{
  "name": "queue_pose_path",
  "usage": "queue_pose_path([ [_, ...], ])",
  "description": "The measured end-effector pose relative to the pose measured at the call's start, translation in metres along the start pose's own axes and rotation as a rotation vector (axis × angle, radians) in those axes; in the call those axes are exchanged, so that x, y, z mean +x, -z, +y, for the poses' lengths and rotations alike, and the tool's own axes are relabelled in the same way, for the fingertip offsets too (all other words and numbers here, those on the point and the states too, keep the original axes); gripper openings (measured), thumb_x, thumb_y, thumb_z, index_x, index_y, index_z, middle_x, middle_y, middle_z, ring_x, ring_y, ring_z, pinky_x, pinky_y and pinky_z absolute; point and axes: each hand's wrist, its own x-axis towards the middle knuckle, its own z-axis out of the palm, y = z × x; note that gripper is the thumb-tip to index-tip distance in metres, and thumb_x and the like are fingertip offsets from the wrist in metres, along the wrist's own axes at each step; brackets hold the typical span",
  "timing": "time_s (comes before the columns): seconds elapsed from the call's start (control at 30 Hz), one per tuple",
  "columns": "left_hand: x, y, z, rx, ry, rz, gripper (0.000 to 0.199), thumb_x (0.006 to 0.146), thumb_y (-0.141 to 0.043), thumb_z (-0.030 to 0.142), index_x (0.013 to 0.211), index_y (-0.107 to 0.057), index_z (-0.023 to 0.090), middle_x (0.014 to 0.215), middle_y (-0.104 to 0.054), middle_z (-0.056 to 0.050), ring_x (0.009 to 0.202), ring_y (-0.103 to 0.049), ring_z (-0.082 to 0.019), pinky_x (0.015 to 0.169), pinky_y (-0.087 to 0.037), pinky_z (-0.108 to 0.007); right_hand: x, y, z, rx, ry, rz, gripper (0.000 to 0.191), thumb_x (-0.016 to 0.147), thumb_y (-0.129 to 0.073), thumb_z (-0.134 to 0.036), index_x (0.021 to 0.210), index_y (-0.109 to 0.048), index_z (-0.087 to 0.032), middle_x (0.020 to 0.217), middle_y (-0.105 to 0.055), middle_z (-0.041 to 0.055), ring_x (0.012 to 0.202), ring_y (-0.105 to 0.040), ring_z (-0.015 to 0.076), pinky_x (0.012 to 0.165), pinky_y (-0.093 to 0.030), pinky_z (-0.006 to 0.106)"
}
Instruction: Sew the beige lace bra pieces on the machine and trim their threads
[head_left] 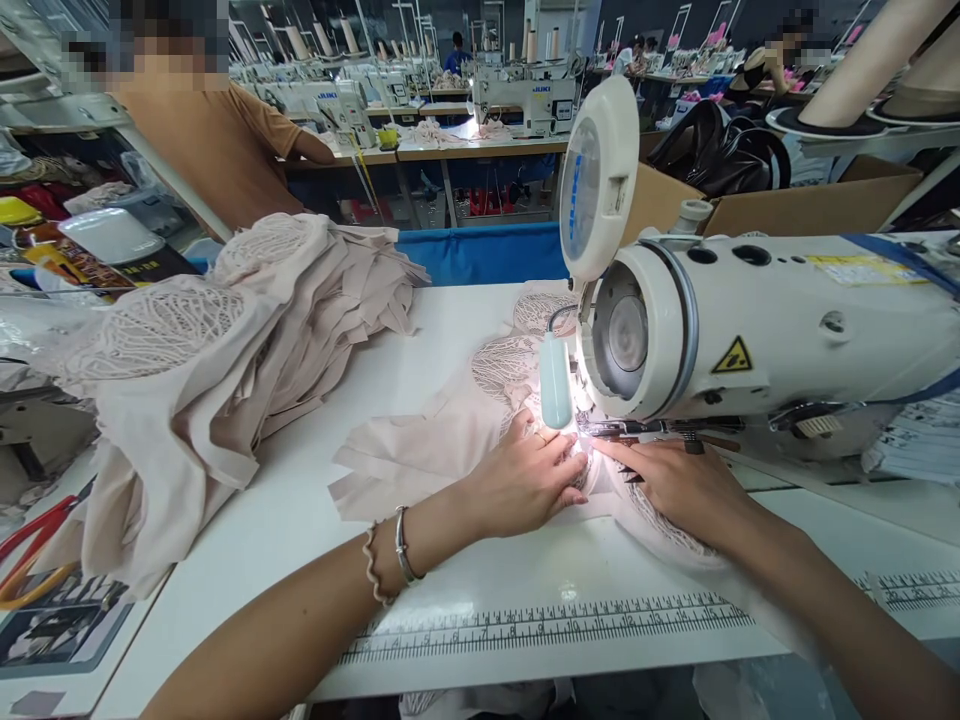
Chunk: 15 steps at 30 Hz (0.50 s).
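Observation:
Pale pink fabric with lace parts (502, 367) lies on the white sewing table, partly under the head of a white sewing machine (780, 330). My left hand (525, 480) rests on this fabric left of the lit needle area, fingers stretched out and pressing down. My right hand (675, 483) touches the fabric on the other side, its index finger extended towards the needle. Its remaining fingers are partly hidden. A lacy edge of the piece curves beneath my right wrist. The machine hides the needle tip from view.
A heap of similar lace-trimmed pieces (300, 300) is piled on the left. Orange-handled scissors (37, 560) lie at the far left. A ruler strip (540, 630) runs along the front edge. Behind are a cardboard box (810, 205) and a person in a brown shirt (202, 140).

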Motion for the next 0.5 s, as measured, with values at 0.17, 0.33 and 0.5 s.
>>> queue_pose_path([
  [0.17,0.0,-0.003,0.003,0.009,-0.003,0.047,0.041,0.11,-0.026,0.031,0.113,-0.061,0.011,0.12,-0.067,-0.016,0.108,-0.058,-0.029,0.101,-0.029,-0.048,-0.011,-0.008,0.005,-0.046,0.026,0.142,0.053,0.079,-0.047,-0.007,0.125,-0.068,-0.024,0.067,-0.071,0.0,0.06,-0.062,0.0183,0.052,-0.034,0.028],
  [0.33,0.001,0.001,0.004,-0.044,-0.02,0.024,0.035,0.109,-0.031,0.031,0.114,-0.06,0.012,0.106,-0.069,-0.012,0.095,-0.059,-0.026,0.095,-0.032,-0.047,-0.022,-0.013,0.013,0.025,0.187,0.228,0.063,0.076,-0.043,0.0,0.123,-0.071,-0.029,0.081,-0.075,-0.0013,0.069,-0.065,0.0142,0.063,-0.041,0.026],
  [0.5,0.003,0.004,0.001,-0.063,0.025,0.005,0.035,0.108,-0.036,0.038,0.111,-0.061,0.014,0.11,-0.067,-0.013,0.098,-0.059,-0.027,0.101,-0.029,-0.052,-0.014,-0.014,0.014,-0.022,0.15,0.218,0.069,0.076,-0.042,0.003,0.128,-0.07,-0.033,0.069,-0.07,-0.003,0.062,-0.062,0.0129,0.056,-0.035,0.025],
])
